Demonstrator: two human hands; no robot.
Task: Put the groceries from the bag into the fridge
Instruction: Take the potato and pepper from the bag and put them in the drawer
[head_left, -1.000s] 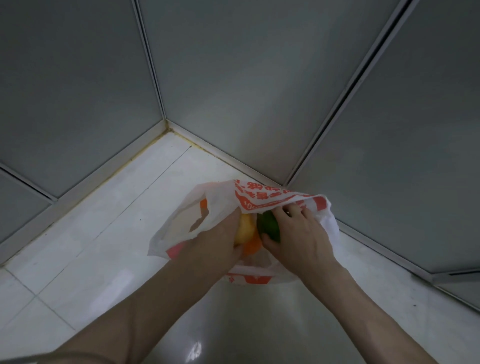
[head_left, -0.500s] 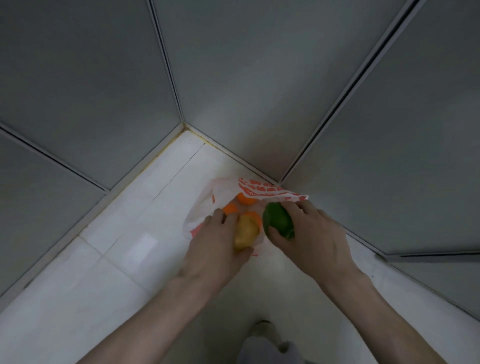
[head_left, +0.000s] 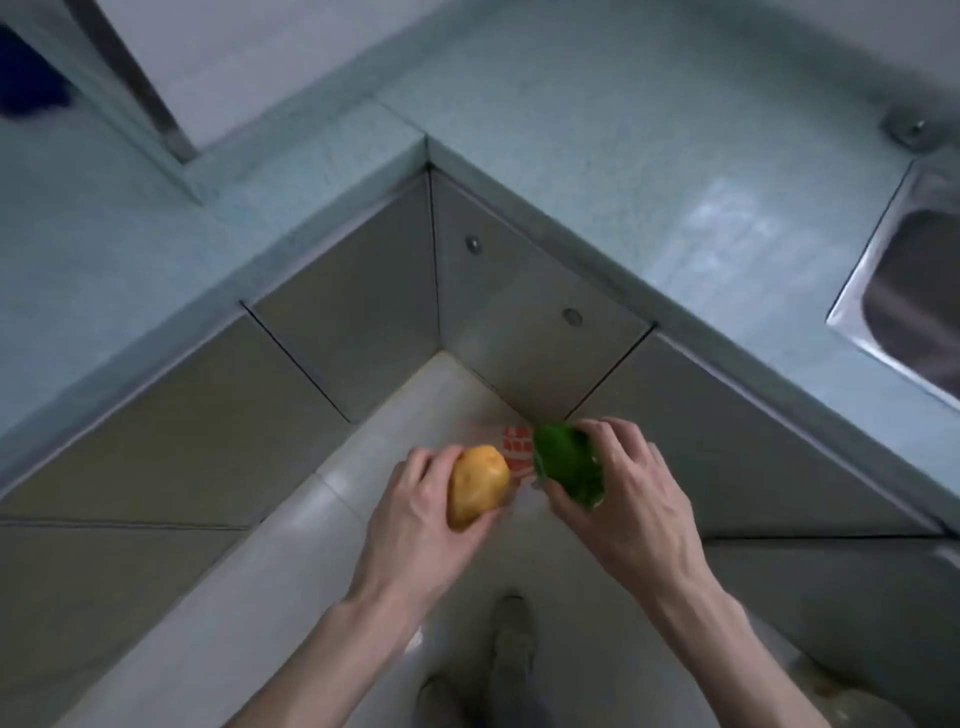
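The desk (head_left: 675, 171) now wraps the corner in view, its sink (head_left: 914, 291) at right; the person has straightened up. The bag (head_left: 514, 452) stays on the floor (head_left: 322, 530), nearly hidden. Lifted clear of it, the left hand (head_left: 415, 514) grips a potato (head_left: 477, 486) and the right hand (head_left: 628, 499) grips a green pepper (head_left: 569, 470). No fridge shows; carrying comes next.

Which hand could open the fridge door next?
Neither is free. The left hand holds the yellow potato and the right hand holds the green pepper. No fridge shows here, so I cannot pick.
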